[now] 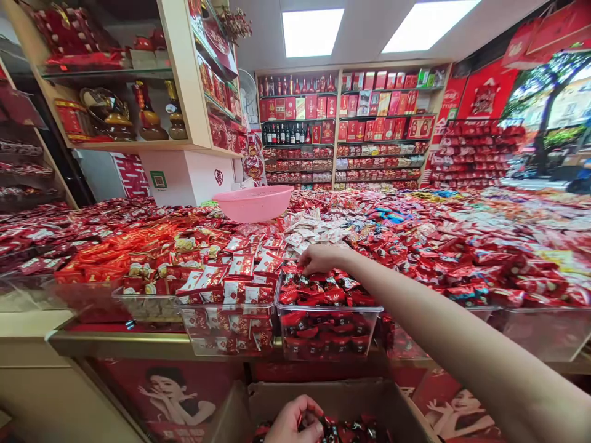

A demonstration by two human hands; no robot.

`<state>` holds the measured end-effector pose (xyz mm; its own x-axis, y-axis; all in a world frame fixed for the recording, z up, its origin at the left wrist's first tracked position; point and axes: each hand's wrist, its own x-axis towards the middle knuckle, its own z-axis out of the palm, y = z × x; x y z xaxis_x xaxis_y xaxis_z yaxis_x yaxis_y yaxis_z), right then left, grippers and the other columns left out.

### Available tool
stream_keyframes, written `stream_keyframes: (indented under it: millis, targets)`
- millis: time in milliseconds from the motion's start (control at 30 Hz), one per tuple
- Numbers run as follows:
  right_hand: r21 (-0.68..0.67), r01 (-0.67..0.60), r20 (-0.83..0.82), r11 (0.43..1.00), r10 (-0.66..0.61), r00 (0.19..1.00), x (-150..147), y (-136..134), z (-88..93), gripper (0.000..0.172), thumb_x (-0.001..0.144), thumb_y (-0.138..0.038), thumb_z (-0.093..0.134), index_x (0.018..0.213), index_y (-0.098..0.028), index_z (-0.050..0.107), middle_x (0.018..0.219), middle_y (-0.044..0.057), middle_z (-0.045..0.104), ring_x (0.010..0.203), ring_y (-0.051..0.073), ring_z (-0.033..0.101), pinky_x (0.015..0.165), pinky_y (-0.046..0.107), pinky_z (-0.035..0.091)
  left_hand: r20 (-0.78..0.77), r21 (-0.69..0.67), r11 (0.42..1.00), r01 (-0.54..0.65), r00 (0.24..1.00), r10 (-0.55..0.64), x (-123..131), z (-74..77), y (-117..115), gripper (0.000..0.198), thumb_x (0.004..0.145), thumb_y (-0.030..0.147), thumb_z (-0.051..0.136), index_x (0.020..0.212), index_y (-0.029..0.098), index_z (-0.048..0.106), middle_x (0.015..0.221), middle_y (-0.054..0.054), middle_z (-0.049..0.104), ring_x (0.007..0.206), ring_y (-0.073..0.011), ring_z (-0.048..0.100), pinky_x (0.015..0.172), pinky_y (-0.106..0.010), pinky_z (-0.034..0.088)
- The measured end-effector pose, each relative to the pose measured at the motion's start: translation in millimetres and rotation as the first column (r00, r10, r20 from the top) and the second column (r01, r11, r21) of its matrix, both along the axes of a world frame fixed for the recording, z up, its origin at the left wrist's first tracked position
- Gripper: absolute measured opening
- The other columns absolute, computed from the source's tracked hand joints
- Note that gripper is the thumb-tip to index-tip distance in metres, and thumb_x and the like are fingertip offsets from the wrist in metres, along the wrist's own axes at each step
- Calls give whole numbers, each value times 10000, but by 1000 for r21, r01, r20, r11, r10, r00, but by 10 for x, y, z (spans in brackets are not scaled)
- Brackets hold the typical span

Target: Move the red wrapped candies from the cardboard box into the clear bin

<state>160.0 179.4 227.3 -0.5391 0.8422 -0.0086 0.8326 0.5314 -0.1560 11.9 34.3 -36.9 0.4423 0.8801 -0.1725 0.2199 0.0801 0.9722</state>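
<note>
My right hand (321, 258) reaches across to the back of a clear plastic bin (330, 311) heaped with red-and-black wrapped candies (318, 295). Its fingers are curled down at the candies, and whatever is in them is hidden. Low in the view, my left hand (295, 421) is over an open cardboard box (318, 389), where more dark red wrapped candies (355, 431) lie. The thumb and fingers of that hand curl around candies that show partly between them.
Beside the bin stands another clear bin (226, 329) of white-and-red packets. A pink plastic basin (253, 203) rests on the candy heaps behind. More candy bins line the counter to both sides. A shelf cabinet (203, 146) overhangs at left; stocked shelves (337, 129) fill the back wall.
</note>
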Motion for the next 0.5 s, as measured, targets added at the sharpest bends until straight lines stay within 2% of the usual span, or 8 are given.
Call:
stream_keyframes:
  millis: [100,167,267,333,500]
  targets:
    - [78,22,11,997,-23,1000,-18,-25,-55,295,641,-227,546,926,-187,606,812,46,638,695,154,556,565,211,377,-11,20,1000,5,1000,-5,-14,-22,4,152,635,189,541,778,142,524,615,49,440,578,-77,393,570,-192,325]
    - [119,9,8,993,-10,1000,-3,-75,-66,269,665,-229,519,916,-187,606,835,52,632,738,162,550,608,223,374,-16,28,1000,-10,1000,10,-12,-33,-3,143,635,177,533,775,144,535,623,45,454,596,-80,403,582,-192,327]
    - [120,-134,20,984,132,991,12,-154,-73,250,661,-316,532,883,-240,620,841,15,631,750,152,550,620,216,369,-27,29,999,-36,999,37,5,-52,-14,136,640,149,513,772,150,543,624,41,470,608,-84,416,587,-191,327]
    - [106,-188,75,976,180,981,-7,-171,-91,307,612,-377,574,893,-262,621,825,8,636,725,158,556,575,217,367,-38,25,999,-28,999,29,18,-63,-13,133,646,144,503,773,155,541,621,39,475,605,-86,421,578,-192,325]
    - [98,-100,189,990,80,979,-82,-83,-131,276,609,-367,581,845,-241,649,735,21,651,672,155,562,522,214,351,-70,-10,1000,17,997,-18,17,-72,2,116,635,157,522,750,149,533,575,54,432,552,-79,393,546,-193,308]
